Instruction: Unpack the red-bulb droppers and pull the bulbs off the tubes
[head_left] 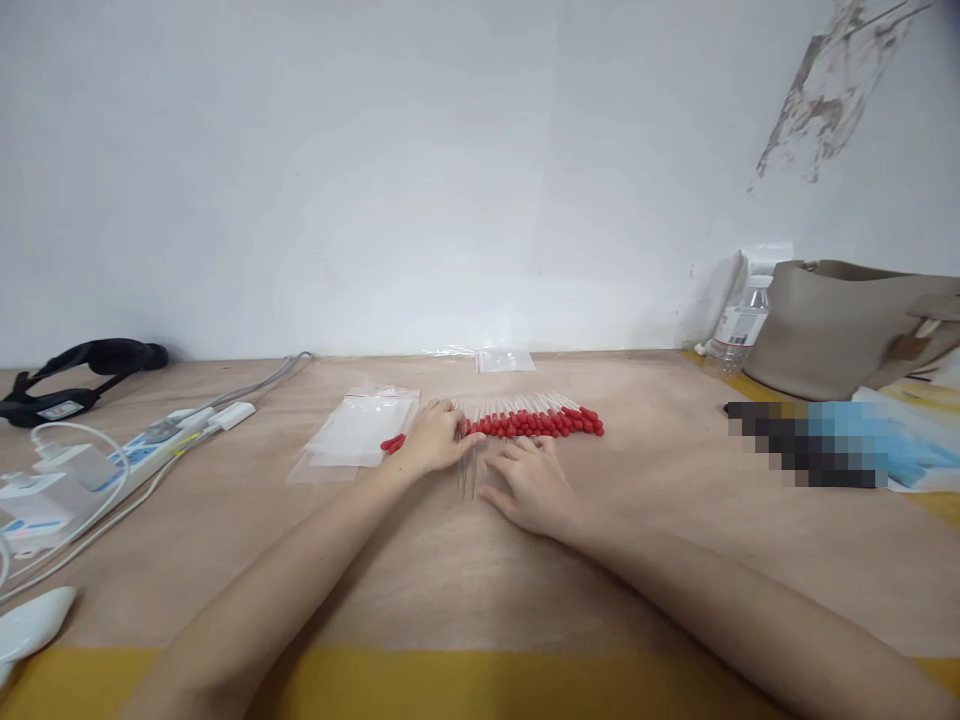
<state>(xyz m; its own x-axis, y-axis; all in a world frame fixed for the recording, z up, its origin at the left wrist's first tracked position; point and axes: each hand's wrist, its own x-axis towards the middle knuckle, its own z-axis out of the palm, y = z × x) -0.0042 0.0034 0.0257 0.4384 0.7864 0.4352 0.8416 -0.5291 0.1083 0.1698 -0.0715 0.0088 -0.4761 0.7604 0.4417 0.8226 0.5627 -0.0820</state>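
Observation:
My left hand (436, 438) rests at the left end of a row of thin, pale sticks with red ends (525, 424). Its fingers bend over the sticks, and its thumb stretches apart to the right. In front of the row lies my right hand (534, 487), fingers spread, tips near the red ends. Between the hands, several thin shafts (469, 472) point towards me. A few red ends (392, 443) show left of my left hand, beside clear plastic zip bags (352, 430). What lies beneath my left fingers is hidden.
Left are a power strip (142, 460) with plugs and cables, a black strap (82, 375) and a white mouse-like object (34, 625). A small bag (506, 361) lies by the wall. Right are a bottle (741, 320), a grey handbag (840, 325) and a blue item (892, 440), partly pixelated.

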